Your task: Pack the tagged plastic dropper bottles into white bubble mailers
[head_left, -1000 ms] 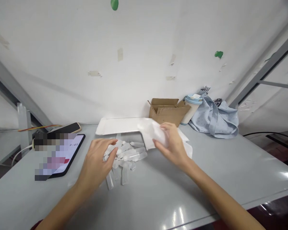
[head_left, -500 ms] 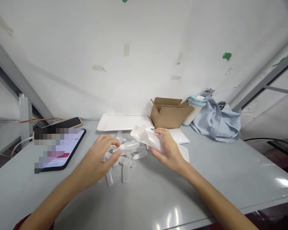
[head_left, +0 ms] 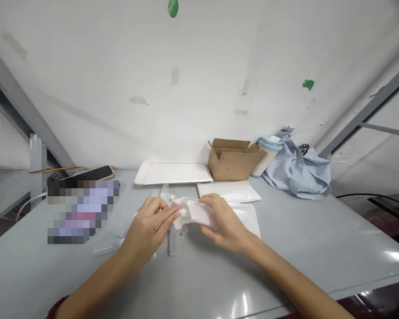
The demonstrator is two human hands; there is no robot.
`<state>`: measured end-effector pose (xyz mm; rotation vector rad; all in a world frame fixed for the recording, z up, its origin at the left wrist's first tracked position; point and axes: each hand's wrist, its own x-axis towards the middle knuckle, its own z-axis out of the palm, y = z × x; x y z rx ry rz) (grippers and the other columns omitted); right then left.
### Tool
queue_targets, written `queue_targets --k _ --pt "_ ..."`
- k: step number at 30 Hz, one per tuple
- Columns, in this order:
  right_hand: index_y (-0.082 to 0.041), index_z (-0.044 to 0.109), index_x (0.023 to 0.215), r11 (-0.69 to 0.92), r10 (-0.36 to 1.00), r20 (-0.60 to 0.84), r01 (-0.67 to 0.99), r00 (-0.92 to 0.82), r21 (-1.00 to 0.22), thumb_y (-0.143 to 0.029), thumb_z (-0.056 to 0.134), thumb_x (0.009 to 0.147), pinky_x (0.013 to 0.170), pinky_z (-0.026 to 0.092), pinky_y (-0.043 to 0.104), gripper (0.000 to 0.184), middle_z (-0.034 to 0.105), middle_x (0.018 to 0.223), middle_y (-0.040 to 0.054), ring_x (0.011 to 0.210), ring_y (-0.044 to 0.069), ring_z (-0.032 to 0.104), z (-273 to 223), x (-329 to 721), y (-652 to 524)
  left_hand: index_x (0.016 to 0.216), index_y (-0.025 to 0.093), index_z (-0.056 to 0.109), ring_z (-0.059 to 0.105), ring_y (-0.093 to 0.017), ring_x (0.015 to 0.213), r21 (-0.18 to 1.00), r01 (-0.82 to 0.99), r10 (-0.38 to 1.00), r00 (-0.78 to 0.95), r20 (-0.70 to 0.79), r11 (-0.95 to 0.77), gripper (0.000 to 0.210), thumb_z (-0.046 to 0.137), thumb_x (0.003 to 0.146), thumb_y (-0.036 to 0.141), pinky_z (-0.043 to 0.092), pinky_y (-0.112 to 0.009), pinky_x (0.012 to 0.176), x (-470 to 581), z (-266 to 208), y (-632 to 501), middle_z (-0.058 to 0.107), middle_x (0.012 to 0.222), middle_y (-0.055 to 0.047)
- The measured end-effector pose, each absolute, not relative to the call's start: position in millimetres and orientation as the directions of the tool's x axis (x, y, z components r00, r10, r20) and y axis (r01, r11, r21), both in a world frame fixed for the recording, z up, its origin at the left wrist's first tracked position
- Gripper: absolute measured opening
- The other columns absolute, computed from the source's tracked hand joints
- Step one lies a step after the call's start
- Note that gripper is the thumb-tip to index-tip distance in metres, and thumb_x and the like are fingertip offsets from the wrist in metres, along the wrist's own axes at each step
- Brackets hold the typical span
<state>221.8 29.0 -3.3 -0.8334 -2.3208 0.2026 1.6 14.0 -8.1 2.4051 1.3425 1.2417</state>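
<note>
My right hand (head_left: 224,221) is wrapped round a small white padded envelope (head_left: 199,212), held sideways above the table with its crumpled mouth facing left. At that mouth, my left hand (head_left: 153,223) is closed, its thumb and fingers pinching the rim. Whether a tube is also between those fingertips is hidden. Beneath and behind my left hand lies a pile of clear plastic tubes (head_left: 172,243), mostly covered by the hand and envelope. One loose tube (head_left: 107,248) rests left of my left wrist.
Flat white padded envelopes (head_left: 231,190) lie behind and beside my right hand, with a larger one (head_left: 173,173) against the wall. An open cardboard box (head_left: 234,161), a lidded cup (head_left: 267,155) and a blue cloth bag (head_left: 299,173) stand at the back right. Phones (head_left: 96,175) lie at left.
My left hand has come from the tube pile to the envelope's mouth. The envelope in my right hand has lowered and turned its mouth leftward. A loose tube now shows left of my left wrist.
</note>
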Motion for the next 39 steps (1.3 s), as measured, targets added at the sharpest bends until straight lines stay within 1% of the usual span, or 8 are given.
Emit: queue_targets --k 7,11,14,16,20,27,33,39 --pt "-0.024 0.034 0.122 0.787 0.607 0.573 0.516 -0.551 -0.337 -0.017 0.055 0.077 0.083 0.048 0.043 0.050 0.053 0.112 0.0112 0.103 0.027 0.052 1 225 29 0.106 0.026 0.069 0.053 -0.018 0.078 0.447 0.679 0.743 0.221 0.632 -0.582 0.025 0.051 0.090 0.031 0.045 -0.028 0.067 -13 6 16 0.057 0.080 -0.002" --pt "-0.025 0.038 0.118 0.708 0.630 0.731 0.582 -0.265 -0.400 -0.022 0.057 0.080 0.085 0.047 0.043 0.043 0.053 0.110 0.0097 0.102 0.026 0.054 14 237 32 0.096 0.025 0.068 0.055 -0.020 0.079 0.492 0.748 0.784 0.060 0.618 -0.445 0.024 0.052 0.087 0.040 0.042 -0.025 0.055 -34 20 24 0.060 0.083 -0.003" --pt "-0.024 0.040 0.115 0.637 0.640 0.768 0.565 -0.010 -0.524 -0.024 0.059 0.081 0.085 0.046 0.042 0.038 0.051 0.109 0.0095 0.101 0.025 0.053 19 243 35 0.088 0.025 0.069 0.057 -0.024 0.084 0.460 0.805 0.876 0.145 0.461 -0.375 0.028 0.052 0.083 0.047 0.044 -0.027 0.056 -43 15 30 0.064 0.084 -0.005" --pt "-0.023 0.041 0.112 0.591 0.706 0.707 0.526 0.029 -0.612 -0.027 0.060 0.081 0.083 0.047 0.041 0.037 0.051 0.107 0.0088 0.098 0.024 0.054 18 245 38 0.085 0.024 0.068 0.058 -0.026 0.086 0.434 0.826 0.911 0.209 0.356 -0.360 0.030 0.053 0.081 0.049 0.047 -0.032 0.065 -44 7 32 0.066 0.083 -0.005" --pt "-0.023 0.041 0.110 0.533 0.789 0.613 0.532 -0.033 -0.657 -0.031 0.063 0.078 0.082 0.047 0.039 0.039 0.052 0.106 0.0075 0.096 0.023 0.054 12 242 42 0.070 0.022 0.064 0.061 -0.024 0.076 0.415 0.844 0.936 0.259 0.238 -0.339 0.033 0.049 0.083 0.049 0.047 -0.032 0.063 -36 -1 29 0.067 0.073 -0.005" --pt "-0.021 0.036 0.119 0.621 0.758 0.559 0.634 -0.336 -0.461 -0.030 0.064 0.072 0.084 0.046 0.042 0.055 0.051 0.112 0.0111 0.101 0.027 0.053 6 237 44 0.062 0.022 0.061 0.061 -0.021 0.069 0.485 0.812 0.945 0.259 0.198 -0.324 0.031 0.046 0.084 0.039 0.046 -0.027 0.058 -31 5 29 0.065 0.066 -0.002" --pt "-0.021 0.033 0.123 0.666 0.730 0.504 0.645 -0.461 -0.374 -0.025 0.061 0.074 0.085 0.045 0.047 0.056 0.050 0.117 0.0138 0.105 0.029 0.052 1 237 44 0.072 0.025 0.065 0.059 -0.019 0.068 0.625 0.736 0.913 -0.022 0.407 -0.261 0.029 0.051 0.081 0.049 0.043 -0.022 0.047 -39 26 24 0.067 0.076 -0.001" --pt "-0.020 0.037 0.119 0.668 0.743 0.416 0.621 -0.524 -0.410 -0.020 0.059 0.071 0.083 0.046 0.044 0.053 0.052 0.110 0.0113 0.099 0.027 0.053 0 230 39 0.063 0.025 0.064 0.057 -0.018 0.062 0.627 0.696 0.937 0.263 0.230 -0.350 0.033 0.052 0.081 0.050 0.037 -0.020 0.040 -44 35 18 0.064 0.069 -0.001"
